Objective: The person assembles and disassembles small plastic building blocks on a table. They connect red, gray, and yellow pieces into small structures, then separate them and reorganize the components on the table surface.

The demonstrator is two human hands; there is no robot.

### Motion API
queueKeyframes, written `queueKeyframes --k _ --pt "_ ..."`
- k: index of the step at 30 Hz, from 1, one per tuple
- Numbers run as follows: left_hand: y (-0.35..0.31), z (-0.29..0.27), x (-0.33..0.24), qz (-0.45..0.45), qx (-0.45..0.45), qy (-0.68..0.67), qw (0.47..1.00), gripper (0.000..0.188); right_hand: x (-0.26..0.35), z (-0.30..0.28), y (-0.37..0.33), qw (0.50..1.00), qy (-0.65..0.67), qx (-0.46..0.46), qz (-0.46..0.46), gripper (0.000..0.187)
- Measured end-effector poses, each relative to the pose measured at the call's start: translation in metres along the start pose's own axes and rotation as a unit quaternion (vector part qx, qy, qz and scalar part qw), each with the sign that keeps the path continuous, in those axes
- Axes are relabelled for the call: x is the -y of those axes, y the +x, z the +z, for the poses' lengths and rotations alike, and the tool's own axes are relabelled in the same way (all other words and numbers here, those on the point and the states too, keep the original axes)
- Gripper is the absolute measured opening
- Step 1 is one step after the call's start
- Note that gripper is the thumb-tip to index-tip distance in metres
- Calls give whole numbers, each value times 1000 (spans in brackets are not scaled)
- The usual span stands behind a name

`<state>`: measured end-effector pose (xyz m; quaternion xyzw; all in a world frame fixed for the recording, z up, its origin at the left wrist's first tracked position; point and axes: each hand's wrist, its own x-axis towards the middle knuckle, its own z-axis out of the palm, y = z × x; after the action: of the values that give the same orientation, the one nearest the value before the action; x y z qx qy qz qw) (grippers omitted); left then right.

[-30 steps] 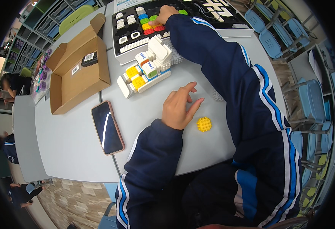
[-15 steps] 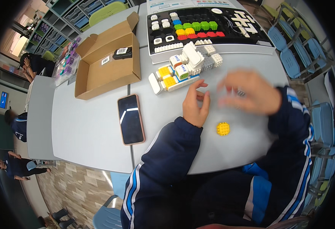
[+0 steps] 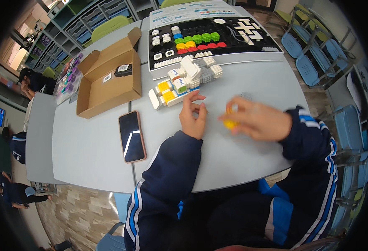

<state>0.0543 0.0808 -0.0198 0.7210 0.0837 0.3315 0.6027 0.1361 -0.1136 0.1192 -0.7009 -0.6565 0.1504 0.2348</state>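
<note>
My right hand [image 3: 257, 121], slightly blurred, pinches a yellow studded block [image 3: 230, 122] just above the grey table. Behind its fingers, a small grey studded piece [image 3: 246, 96] lies on the table, partly hidden. My left hand [image 3: 193, 118] rests with its fingers loosely bent and apart, holding nothing. Just beyond its fingertips sits a model built of white, yellow and grey blocks [image 3: 179, 83]. Two white cube modules with printed faces stand on the model, and a white upright panel rises beside them.
Behind the model lies a kit tray [image 3: 209, 27] with green, yellow, red and white blocks. An open cardboard box [image 3: 108, 90] holding a black item stands to the left. A phone [image 3: 132, 137] lies near the table seam. Blue chairs [image 3: 345, 127] stand at the right; people are far left.
My right hand has come down and taken hold of the yellow block that lay on the table. The whole view has shifted, while my left hand stays near the model.
</note>
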Motion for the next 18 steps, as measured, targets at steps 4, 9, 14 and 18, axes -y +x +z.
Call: queueKeyframes --k 4,9,14,18 --pt "2 5 -4 -30 27 -15 999 41 -51 -65 57 969 -157 -188 -37 51" --pt "3 6 -10 -36 25 -8 999 40 -146 -92 153 944 -141 -292 61 42" --pt "3 11 -6 -32 29 -28 999 39 -223 -74 189 940 -146 -249 182 40" --pt "2 7 -9 -46 32 -23 998 37 -236 -52 198 934 -131 -239 229 40"
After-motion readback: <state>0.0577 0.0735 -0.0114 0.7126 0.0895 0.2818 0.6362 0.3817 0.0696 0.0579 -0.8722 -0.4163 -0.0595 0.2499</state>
